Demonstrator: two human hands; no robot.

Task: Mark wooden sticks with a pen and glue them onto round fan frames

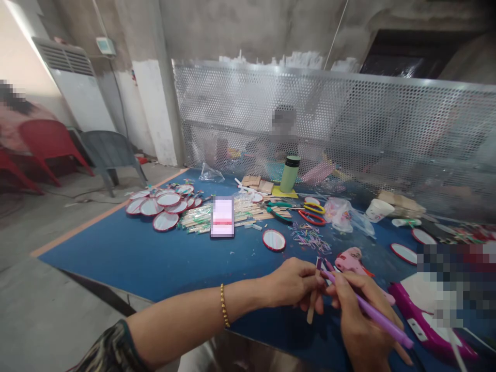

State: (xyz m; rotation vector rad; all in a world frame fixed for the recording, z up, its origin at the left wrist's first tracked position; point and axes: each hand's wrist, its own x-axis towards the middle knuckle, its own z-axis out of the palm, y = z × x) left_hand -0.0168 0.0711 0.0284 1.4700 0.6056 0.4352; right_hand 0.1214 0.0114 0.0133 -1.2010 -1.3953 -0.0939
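Observation:
Over the near edge of the blue table (186,261), my left hand (292,283) is closed on a wooden craft stick (311,310). The stick stands tilted, with a purple patch at its upper end. My right hand (360,315) grips a purple marker pen (383,321), its tip end close to the stick's upper part. Whether the tip touches the wood I cannot tell. Just beyond my right hand lies a pink glue gun (352,260). A round, red-rimmed white disc (274,240) rests on the table beyond my left hand.
Several red-rimmed discs (166,220) are heaped at the left, beside bundled sticks (197,222) and a phone (222,219). Farther back are pliers (281,214), scissors (312,216), colourful paper clips (310,238), a green bottle (290,174) and a paper cup (378,210). A magenta-and-white device (430,330) is at right.

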